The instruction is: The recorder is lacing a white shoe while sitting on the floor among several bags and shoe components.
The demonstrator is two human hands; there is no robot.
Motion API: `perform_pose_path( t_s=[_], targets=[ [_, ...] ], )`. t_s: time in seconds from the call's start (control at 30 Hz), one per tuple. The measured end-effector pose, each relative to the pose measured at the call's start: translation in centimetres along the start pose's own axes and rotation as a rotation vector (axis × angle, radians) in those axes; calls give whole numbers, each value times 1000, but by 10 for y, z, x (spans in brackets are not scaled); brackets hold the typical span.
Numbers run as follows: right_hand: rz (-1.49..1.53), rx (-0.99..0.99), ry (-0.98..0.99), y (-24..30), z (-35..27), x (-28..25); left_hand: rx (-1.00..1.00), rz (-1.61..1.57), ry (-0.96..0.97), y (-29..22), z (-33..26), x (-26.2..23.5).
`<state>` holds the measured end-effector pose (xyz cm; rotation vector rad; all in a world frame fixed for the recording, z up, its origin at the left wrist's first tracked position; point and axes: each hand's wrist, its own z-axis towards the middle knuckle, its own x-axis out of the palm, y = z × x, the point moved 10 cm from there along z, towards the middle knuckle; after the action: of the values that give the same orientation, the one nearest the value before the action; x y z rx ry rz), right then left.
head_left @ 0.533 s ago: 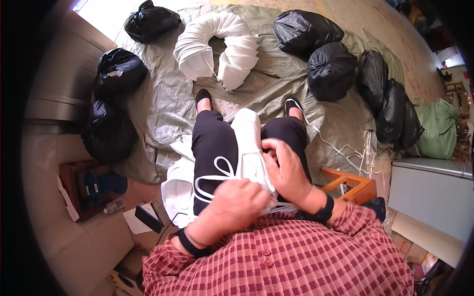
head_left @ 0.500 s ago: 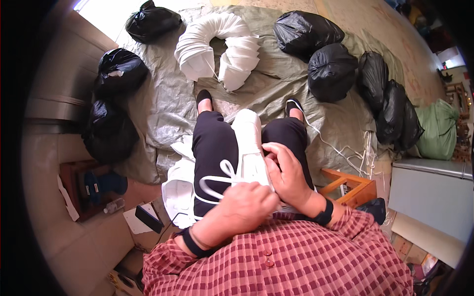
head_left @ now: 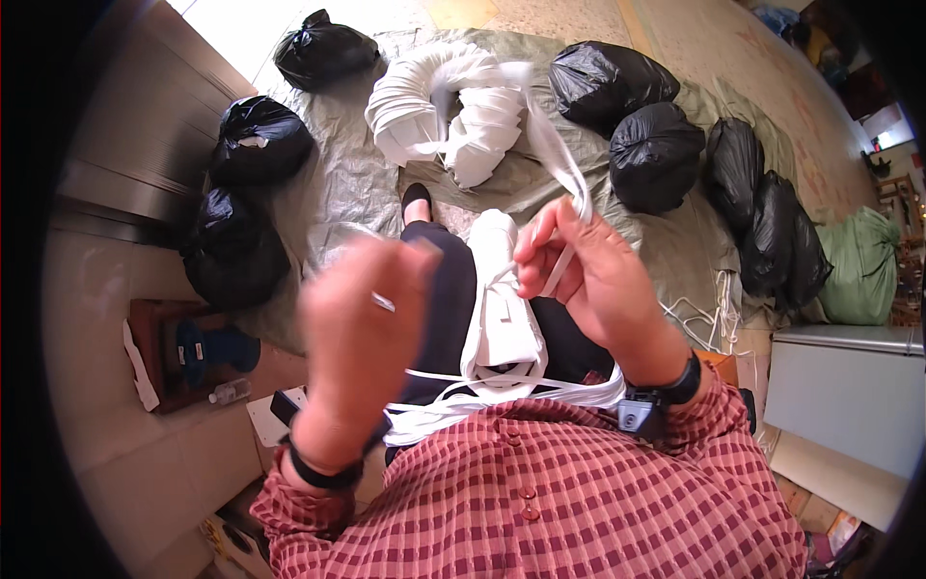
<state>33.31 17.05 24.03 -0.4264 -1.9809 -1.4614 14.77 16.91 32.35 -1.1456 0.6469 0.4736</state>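
Observation:
Between my thighs lies a rolled white fabric bundle [head_left: 503,328], with thin cord crossing its upper part. My right hand [head_left: 612,285] is raised beside the bundle's right, its fingers closed round a white cord [head_left: 561,270]. A long strand of it swings up, blurred, past the knuckles. My left hand [head_left: 367,323] is lifted over my left thigh, smeared by motion. It looks like a fist, and a short white piece of cord shows across it, with a blurred strand above. Several loose white cords [head_left: 434,410] lie across my lap.
A ring of stacked white pieces [head_left: 410,106] lies ahead on the grey-green sheet [head_left: 338,145]. Black bags [head_left: 656,154] stand left and right, with a green sack [head_left: 858,261] at the far right. A grey box [head_left: 849,386] stands at right, a blue spool [head_left: 207,352] at left.
Both hands have risen off the bundle and moved apart, left hand to the left, right hand up and right. The cord loop beside the left hand is gone; cord now crosses the bundle.

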Motion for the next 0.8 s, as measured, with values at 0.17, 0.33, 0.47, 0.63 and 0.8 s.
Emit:
perform_pose_path(
  t_s=[0.17, 0.33, 0.47, 0.63, 0.8],
  targets=[
    [-42, -40, 34, 23, -2, 52, 100, -279, 226, -19, -38, 113],
    [-1391, 263, 170, 61, -15, -62, -471, -1250, -34, 96, -45, 72],
    [-352, 369, -148, 45, -81, -223, -1113, -1659, -479, 273, -105, 52],
    [389, 78, -633, 33, -141, -331, -1202, -1502, -687, 427, -175, -22],
    [365, -165, -944, 138, -212, -447, -1021, -1267, -926, 506, -175, -175]
  ],
)
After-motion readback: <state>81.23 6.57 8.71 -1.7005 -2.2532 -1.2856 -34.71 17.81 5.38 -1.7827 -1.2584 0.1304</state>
